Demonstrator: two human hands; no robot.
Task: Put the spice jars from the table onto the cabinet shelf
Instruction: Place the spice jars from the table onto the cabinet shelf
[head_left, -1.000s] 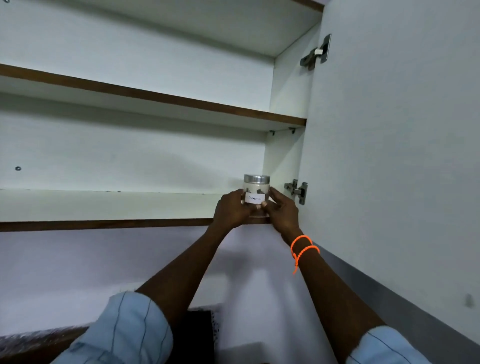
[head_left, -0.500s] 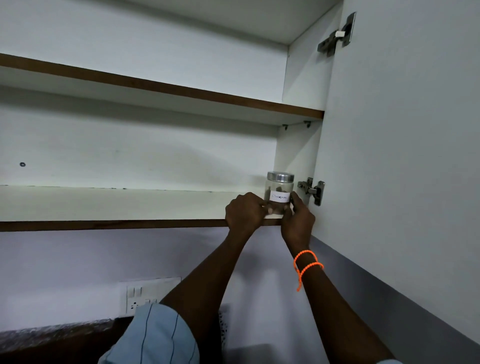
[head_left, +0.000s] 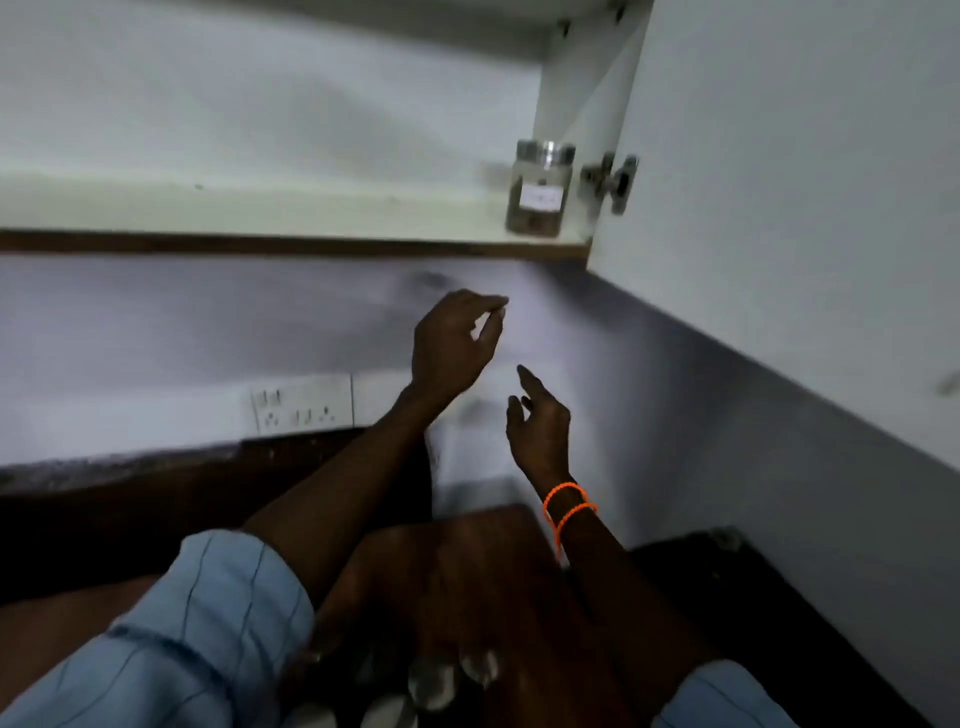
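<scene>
A glass spice jar (head_left: 540, 188) with a silver lid and a white label stands upright on the white cabinet shelf (head_left: 270, 215), at its right end near the front edge. My left hand (head_left: 453, 343) hangs below the shelf, empty, fingers loosely apart. My right hand (head_left: 539, 426), with orange bands on its wrist, is lower still and also empty with fingers spread. On the brown wooden table (head_left: 467, 561) at the bottom of the view, several silver jar lids (head_left: 441, 680) show blurred between my arms.
The open white cabinet door (head_left: 805, 234) juts out on the right, with a metal hinge (head_left: 610, 181) beside the jar. A white socket plate (head_left: 301, 404) sits on the wall below the shelf. A dark counter runs along the wall on the left.
Both hands have let go of the jar and dropped below the shelf. The jar stays on the shelf. The view has tilted downward, bringing the table into sight.
</scene>
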